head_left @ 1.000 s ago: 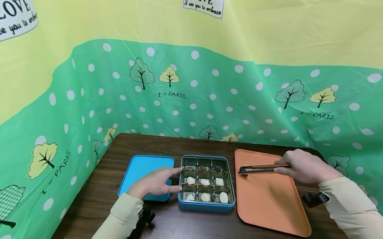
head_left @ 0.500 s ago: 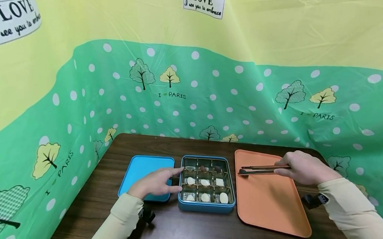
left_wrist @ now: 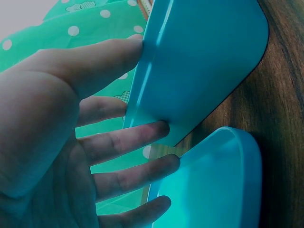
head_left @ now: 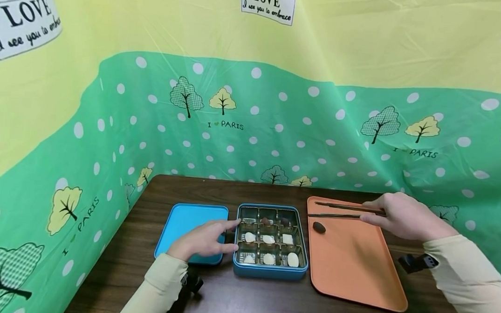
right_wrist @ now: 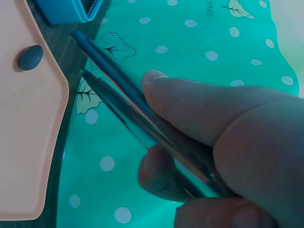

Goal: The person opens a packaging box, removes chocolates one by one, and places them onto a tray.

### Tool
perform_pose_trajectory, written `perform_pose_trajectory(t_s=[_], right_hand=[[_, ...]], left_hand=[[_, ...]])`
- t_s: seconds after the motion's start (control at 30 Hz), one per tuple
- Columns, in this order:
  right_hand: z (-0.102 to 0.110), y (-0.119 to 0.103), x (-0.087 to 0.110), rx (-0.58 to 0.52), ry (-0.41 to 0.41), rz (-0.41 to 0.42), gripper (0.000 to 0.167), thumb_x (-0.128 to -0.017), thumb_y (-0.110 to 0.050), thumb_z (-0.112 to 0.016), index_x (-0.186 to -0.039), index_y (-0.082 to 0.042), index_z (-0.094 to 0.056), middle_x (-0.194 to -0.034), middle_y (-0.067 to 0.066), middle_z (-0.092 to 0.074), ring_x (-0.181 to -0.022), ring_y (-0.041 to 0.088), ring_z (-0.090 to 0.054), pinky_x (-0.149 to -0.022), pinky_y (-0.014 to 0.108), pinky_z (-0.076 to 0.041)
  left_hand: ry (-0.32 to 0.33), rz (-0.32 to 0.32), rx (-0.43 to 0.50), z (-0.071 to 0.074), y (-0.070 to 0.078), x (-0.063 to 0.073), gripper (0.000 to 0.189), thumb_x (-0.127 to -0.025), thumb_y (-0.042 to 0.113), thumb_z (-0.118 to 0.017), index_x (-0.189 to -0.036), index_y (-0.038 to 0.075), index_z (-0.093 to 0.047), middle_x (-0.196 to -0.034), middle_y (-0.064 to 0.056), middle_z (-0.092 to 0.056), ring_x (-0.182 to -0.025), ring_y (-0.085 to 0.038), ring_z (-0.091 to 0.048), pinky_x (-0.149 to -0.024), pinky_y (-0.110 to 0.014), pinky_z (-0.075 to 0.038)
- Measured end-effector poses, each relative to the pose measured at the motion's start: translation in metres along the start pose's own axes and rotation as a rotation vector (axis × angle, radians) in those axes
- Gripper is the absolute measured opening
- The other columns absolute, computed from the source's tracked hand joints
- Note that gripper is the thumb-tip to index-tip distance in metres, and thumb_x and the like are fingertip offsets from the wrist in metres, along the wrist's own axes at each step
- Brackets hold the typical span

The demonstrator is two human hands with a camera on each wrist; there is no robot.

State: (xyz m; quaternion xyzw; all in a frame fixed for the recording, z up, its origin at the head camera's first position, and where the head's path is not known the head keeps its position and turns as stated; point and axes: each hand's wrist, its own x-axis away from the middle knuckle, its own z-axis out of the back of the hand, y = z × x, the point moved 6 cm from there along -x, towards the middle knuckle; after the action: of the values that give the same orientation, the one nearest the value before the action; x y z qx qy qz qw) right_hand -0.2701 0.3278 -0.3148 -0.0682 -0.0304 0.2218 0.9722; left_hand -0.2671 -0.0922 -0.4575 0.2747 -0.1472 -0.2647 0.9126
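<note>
My right hand (head_left: 403, 217) grips a pair of tongs (head_left: 336, 216), their two arms spread apart above the far end of the orange tray (head_left: 354, 278). Nothing is between the tips. A dark brown oval chocolate (head_left: 319, 227) lies on the tray just on the near side of the tongs; the right wrist view shows this chocolate (right_wrist: 30, 58) apart from the tongs (right_wrist: 137, 109). With straight fingers, my left hand (head_left: 205, 238) touches the left side of a blue box (head_left: 269, 272). Inside its divided insert sit several white pieces and, in the back row, two dark ones.
Left of the box lies a bright blue lid (head_left: 195, 214), partly under my left forearm and hand. Everything stands on a dark wooden table (head_left: 223, 300). A printed green and yellow curtain (head_left: 251, 142) hangs behind and along the left side.
The tongs have opened and moved away from the dark chocolate, towards the tray's far end. The chocolate stays on the tray, now uncovered. My left hand keeps its place on the box.
</note>
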Motion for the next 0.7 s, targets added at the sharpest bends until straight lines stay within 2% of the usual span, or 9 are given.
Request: perform_pose_trajectory(t_s=[0.07,0.13,0.27,0.3,0.33,0.5,0.53,0.7], right_hand=[[0.001,-0.002,0.001,-0.021,0.021,-0.012,0.055,-0.099,-0.047,-0.073,-0.126,0.001,-0.076,-0.112,0.019,-0.078,-0.053,0.006,-0.055,-0.057,0.030,-0.049],[0.003,-0.005,0.001,-0.039,0.043,-0.009,0.054,-0.099,-0.045,-0.073,-0.127,0.001,-0.075,-0.113,0.019,-0.078,-0.050,0.003,-0.045,-0.053,0.027,-0.041],[0.006,-0.014,0.001,-0.067,0.089,0.035,0.048,-0.098,-0.039,-0.076,-0.126,0.000,-0.076,-0.117,0.018,-0.077,-0.054,0.001,-0.049,-0.051,0.026,-0.037],[0.006,-0.016,0.000,-0.062,0.102,0.053,0.046,-0.097,-0.038,-0.077,-0.125,-0.001,-0.077,-0.116,0.016,-0.078,-0.059,0.000,-0.056,-0.052,0.025,-0.040],[0.007,-0.019,-0.001,-0.069,0.107,0.065,0.045,-0.097,-0.038,-0.077,-0.124,-0.001,-0.077,-0.116,0.016,-0.078,-0.059,0.000,-0.057,-0.053,0.025,-0.041],[0.007,-0.035,-0.007,-0.108,0.098,0.116,0.044,-0.097,-0.036,-0.077,-0.124,-0.001,-0.078,-0.117,0.015,-0.078,-0.052,-0.001,-0.052,-0.052,0.024,-0.042],[0.006,-0.038,-0.009,-0.126,0.084,0.118,0.044,-0.098,-0.036,-0.077,-0.124,-0.001,-0.077,-0.119,0.015,-0.077,-0.047,-0.001,-0.042,-0.050,0.024,-0.039],[0.003,-0.055,-0.020,-0.147,0.062,0.160,0.040,-0.099,-0.036,-0.075,-0.124,-0.006,-0.079,-0.123,0.014,-0.076,-0.042,-0.002,-0.024,-0.048,0.023,-0.036]], left_hand=[[-0.002,-0.003,-0.004,0.000,0.000,0.000,0.077,-0.101,0.047,-0.070,-0.164,0.014,-0.040,-0.158,-0.010,-0.052,-0.146,-0.030,-0.049,-0.115,-0.054,-0.044],[-0.002,-0.004,-0.006,0.000,0.001,0.000,0.077,-0.101,0.047,-0.070,-0.164,0.014,-0.040,-0.158,-0.010,-0.052,-0.146,-0.030,-0.049,-0.115,-0.054,-0.044],[-0.002,0.001,-0.007,0.000,0.001,0.001,0.078,-0.100,0.047,-0.071,-0.164,0.015,-0.040,-0.158,-0.009,-0.052,-0.145,-0.030,-0.049,-0.114,-0.054,-0.045],[-0.001,0.004,-0.007,0.000,0.001,0.001,0.078,-0.100,0.048,-0.071,-0.164,0.015,-0.040,-0.158,-0.009,-0.052,-0.145,-0.030,-0.049,-0.115,-0.054,-0.044],[0.000,0.006,-0.008,0.000,0.001,0.001,0.078,-0.100,0.048,-0.071,-0.164,0.015,-0.040,-0.158,-0.009,-0.052,-0.145,-0.030,-0.049,-0.115,-0.054,-0.044],[0.004,0.005,-0.011,0.000,0.001,0.001,0.077,-0.100,0.048,-0.071,-0.164,0.016,-0.040,-0.158,-0.009,-0.052,-0.145,-0.030,-0.049,-0.115,-0.054,-0.044],[0.003,0.004,-0.010,0.000,0.001,0.001,0.077,-0.100,0.048,-0.070,-0.164,0.016,-0.040,-0.158,-0.009,-0.052,-0.145,-0.030,-0.049,-0.115,-0.054,-0.044],[0.003,0.004,-0.004,0.000,0.001,0.001,0.078,-0.100,0.049,-0.070,-0.164,0.016,-0.041,-0.158,-0.009,-0.052,-0.145,-0.030,-0.049,-0.114,-0.055,-0.044]])
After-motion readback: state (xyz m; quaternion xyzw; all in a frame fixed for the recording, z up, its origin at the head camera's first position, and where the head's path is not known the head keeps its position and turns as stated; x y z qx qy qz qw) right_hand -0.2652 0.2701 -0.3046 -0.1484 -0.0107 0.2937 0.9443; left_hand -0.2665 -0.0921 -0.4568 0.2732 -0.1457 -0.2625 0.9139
